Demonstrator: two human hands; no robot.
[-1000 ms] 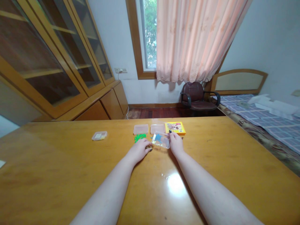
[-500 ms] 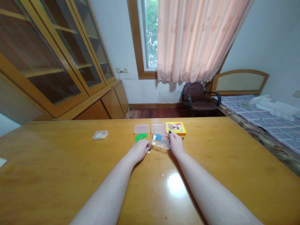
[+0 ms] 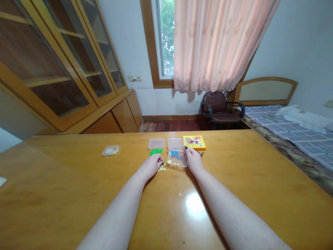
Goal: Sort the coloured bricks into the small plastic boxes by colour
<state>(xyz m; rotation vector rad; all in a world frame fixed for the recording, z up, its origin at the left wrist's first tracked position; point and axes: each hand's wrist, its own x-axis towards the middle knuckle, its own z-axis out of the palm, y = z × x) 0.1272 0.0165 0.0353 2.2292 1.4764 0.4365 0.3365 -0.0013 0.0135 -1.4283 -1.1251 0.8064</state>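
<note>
My right hand (image 3: 194, 159) grips the right edge of a small clear plastic box (image 3: 177, 164), held tilted just over the table. A few pale yellow pieces lie along its near side, and blue pieces (image 3: 174, 153) show through or behind it. Left of the box, my left hand (image 3: 151, 164) has its fingers pinched together beside a scatter of small pale yellow pieces (image 3: 162, 168) on the tabletop. Whatever is between those fingertips is too small to make out. Just beyond the left hand lies a heap of green pieces (image 3: 155, 151).
Two clear plastic trays, a left one (image 3: 156, 143) and a right one (image 3: 175, 143), lie at the far edge beside a yellow box (image 3: 194, 142). Dark brown pieces (image 3: 201, 154) sit near my right hand. Another clear container (image 3: 110, 150) stands farther left on the wooden table (image 3: 78, 194).
My left hand has shifted left, away from the box, and more pale yellow pieces now show beside its fingers. The right hand still holds the box, moved slightly left.
</note>
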